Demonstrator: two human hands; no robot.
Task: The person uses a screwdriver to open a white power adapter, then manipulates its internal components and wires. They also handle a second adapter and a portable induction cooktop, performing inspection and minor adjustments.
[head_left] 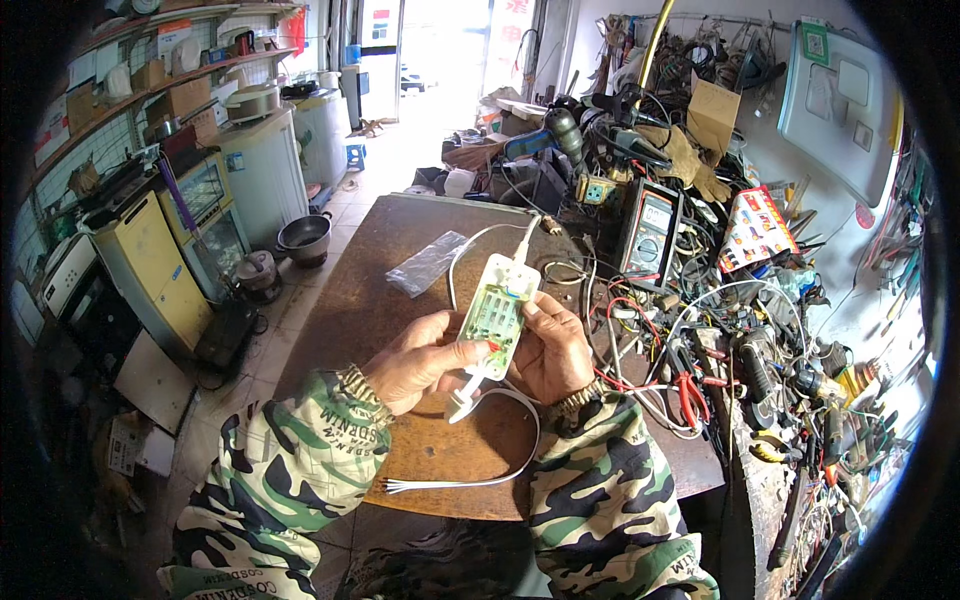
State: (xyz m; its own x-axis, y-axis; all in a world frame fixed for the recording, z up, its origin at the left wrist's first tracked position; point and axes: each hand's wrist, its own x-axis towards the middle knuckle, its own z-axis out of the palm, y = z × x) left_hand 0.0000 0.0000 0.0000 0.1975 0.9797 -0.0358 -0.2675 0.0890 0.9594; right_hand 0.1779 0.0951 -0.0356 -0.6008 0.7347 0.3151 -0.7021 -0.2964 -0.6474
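Note:
An opened white rectangular electrical device (pixel 500 305) with a pale green inside and a red part is held tilted between my hands, above the brown worktop. My left hand (pixel 428 360) grips its lower left side, the thumb at the red part. My right hand (pixel 553 350) grips its right side, thumb on the edge. A white cable leaves the top; a white connector (pixel 462 398) hangs below. A white cord (pixel 450 484) with several loose wire ends lies on the worktop (pixel 340 320). A clear plastic bag (pixel 425 262) lies beyond my hands.
A multimeter (pixel 650 235), red-handled pliers (pixel 692 400) and heaped cables and tools crowd the right side. At left stand appliances, pots (pixel 303 240) and shelves (pixel 150 75). A bright doorway (pixel 440 60) is at the back.

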